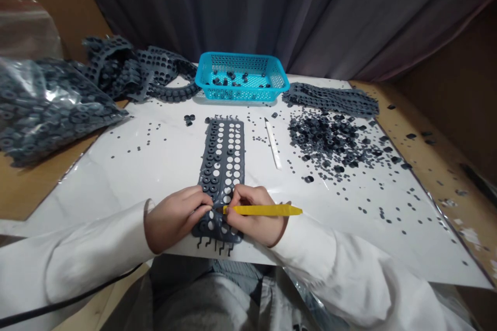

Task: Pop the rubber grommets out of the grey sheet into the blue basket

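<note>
A dark grey rubber sheet (222, 165) with rows of round holes and ring-shaped pieces lies lengthwise before me, several thin tails sticking out of its near edge. My left hand (176, 215) pinches the sheet at its lower part, thumb and forefinger pressed together. In my right hand (254, 214) is a yellow pen-like tool (267, 210), held across the sheet. Its working tip, between the fingers of both hands, is too small to make out. Small black rings (209, 180) fill much of the left columns, while many right-hand holes show the white surface beneath.
Behind the sheet stands a blue basket (243, 95) with a few black pieces in it. A pile of black bits (330, 137) spreads at right, near a white pointed stick (273, 145) and stacked sheets (334, 99). At left sit a filled plastic bag (46, 108) and curled sheets (116, 67).
</note>
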Motion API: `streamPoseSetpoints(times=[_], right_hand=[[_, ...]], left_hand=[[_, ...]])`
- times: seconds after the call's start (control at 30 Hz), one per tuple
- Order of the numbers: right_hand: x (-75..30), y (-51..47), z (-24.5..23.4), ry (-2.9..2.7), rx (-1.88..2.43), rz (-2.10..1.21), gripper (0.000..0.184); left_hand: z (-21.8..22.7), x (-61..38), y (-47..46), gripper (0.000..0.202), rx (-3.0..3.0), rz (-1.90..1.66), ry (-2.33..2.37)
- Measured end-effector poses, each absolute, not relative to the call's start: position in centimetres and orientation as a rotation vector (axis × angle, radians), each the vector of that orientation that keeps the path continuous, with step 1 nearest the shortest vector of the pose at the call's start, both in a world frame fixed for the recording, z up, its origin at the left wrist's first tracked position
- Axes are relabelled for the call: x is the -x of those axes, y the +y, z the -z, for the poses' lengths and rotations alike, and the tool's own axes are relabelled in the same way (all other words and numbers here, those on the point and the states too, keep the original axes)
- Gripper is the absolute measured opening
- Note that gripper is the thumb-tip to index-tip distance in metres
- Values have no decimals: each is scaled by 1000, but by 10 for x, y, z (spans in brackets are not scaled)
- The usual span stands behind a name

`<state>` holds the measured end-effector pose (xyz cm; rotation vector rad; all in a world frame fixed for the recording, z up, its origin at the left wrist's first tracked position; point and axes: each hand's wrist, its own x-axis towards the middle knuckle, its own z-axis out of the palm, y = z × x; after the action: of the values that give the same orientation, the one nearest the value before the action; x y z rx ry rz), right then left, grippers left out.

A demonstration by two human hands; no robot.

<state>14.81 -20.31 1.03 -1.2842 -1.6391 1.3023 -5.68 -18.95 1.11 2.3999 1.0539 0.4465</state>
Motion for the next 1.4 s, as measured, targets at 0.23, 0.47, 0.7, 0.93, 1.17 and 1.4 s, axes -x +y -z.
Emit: streamPoseSetpoints(times=[0.23,0.47,0.7,0.93,1.17,1.4], right_hand=[[-148,-203,-9,-1643,1283,-1291,13],[-148,-203,-9,-1645,1282,-1293,13],[-147,-203,-10,-1634,1283,-1303,13],[-147,-204,-10,-1631,1288,-1301,12],[-147,-203,-12,-1635,1299,-1309,12],[-148,-204,-9,-1644,1296,-1299,11]], left_hand=[[-9,58,-190,19,-2399,-488,1067],[-10,61,-189,19,-2365,-406,1119],[-16,60,-188,19,-2337,-442,1134],[-17,60,-187,19,-2291,-428,1157],[-15,64,-186,18,-2300,-373,1166],[-13,67,-185,18,-2303,-366,1187]])
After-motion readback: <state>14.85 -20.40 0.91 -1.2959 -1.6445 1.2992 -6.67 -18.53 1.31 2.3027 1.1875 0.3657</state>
